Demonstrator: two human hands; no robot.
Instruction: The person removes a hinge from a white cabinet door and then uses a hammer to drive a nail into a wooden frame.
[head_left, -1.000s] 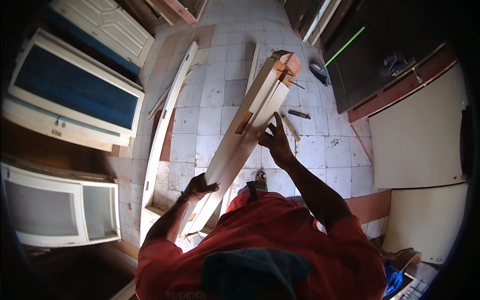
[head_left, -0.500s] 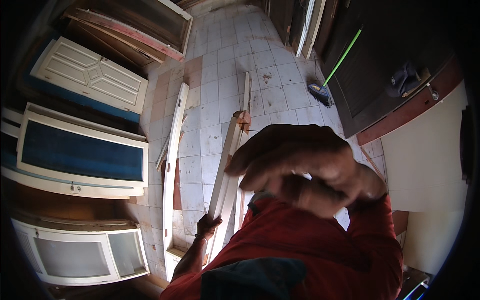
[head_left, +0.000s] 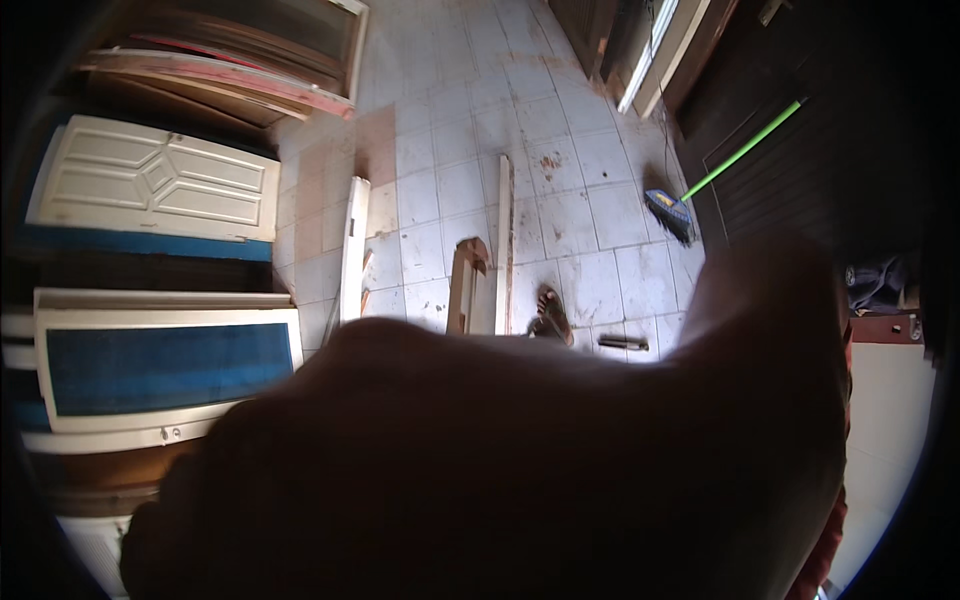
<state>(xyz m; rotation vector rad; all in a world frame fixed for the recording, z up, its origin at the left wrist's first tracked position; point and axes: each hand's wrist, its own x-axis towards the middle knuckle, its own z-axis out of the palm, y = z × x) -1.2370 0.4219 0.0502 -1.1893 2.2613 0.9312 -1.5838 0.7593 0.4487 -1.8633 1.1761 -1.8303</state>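
Pale square tiles, scuffed and stained, cover the floor (head_left: 600,245) of a room lined with doors and frames. Just beyond the fingers we see the wooden beam (head_left: 461,300), its notched, brownish end pointing away from us and its nearer part hidden behind the arm. Our right hand (head_left: 400,450) looms dark and blurred across the lower view, so close that we cannot tell whether its fingers are apart or together. The left hand is out of our sight — what its fingers do, we cannot tell.

Right of the beam, also beyond the fingers, lies a long pale strip (head_left: 504,240); left of it runs a white-painted post (head_left: 354,250). Past the fingers to the right we find a foot (head_left: 551,318) and, near it, a short dark bar (head_left: 623,342). Farther off that way rests a broom (head_left: 668,208) with a green handle, beside a dark panel (head_left: 770,180). Left of the fingers we have a blue-panelled door (head_left: 170,368) with a white frame — and, farther away, a white moulded door (head_left: 165,185) and a reddish-edged frame (head_left: 230,78).
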